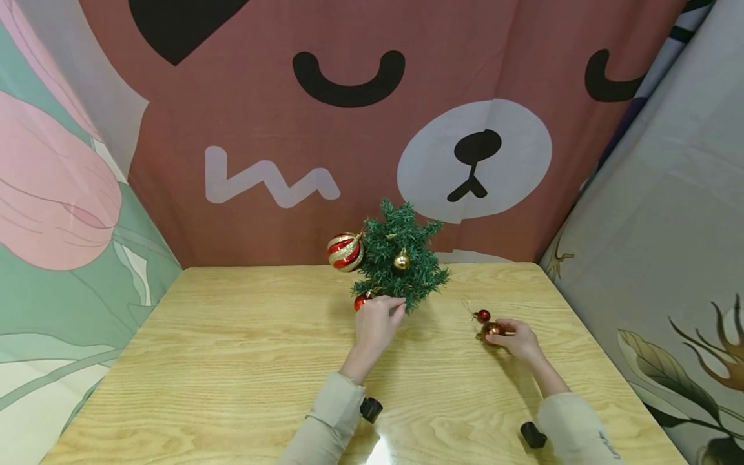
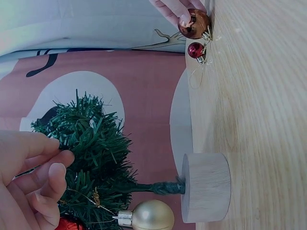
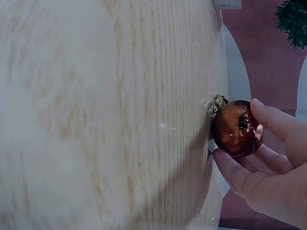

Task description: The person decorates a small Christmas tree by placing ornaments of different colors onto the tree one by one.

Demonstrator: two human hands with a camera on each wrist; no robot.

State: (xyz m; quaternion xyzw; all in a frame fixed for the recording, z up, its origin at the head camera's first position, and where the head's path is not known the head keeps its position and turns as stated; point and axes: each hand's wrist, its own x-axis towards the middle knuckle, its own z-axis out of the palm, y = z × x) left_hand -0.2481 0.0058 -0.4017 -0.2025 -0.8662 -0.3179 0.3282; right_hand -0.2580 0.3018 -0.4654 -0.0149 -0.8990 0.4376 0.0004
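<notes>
A small green Christmas tree (image 1: 401, 252) stands near the table's back edge. At its lower front, my left hand (image 1: 376, 320) pinches a branch tip between thumb and forefinger. Beside that hand a red bauble (image 1: 360, 302) is partly covered. My right hand (image 1: 519, 339) holds a shiny copper bauble (image 3: 235, 132) by its sides, low over or on the tabletop; I cannot tell which. Just behind it lies a small dark red bauble (image 1: 482, 316) with a thread loop. A striped red-and-gold bauble (image 1: 345, 252) and a small gold bauble (image 1: 402, 261) hang on the tree.
The wood-grain table (image 1: 244, 361) ends at a bear-print curtain (image 1: 261, 129) behind the tree. Printed cloth hangs along both sides. In the left wrist view, the tree's round wooden base (image 2: 206, 187) shows, with a matte gold bauble (image 2: 153, 215) hanging near it.
</notes>
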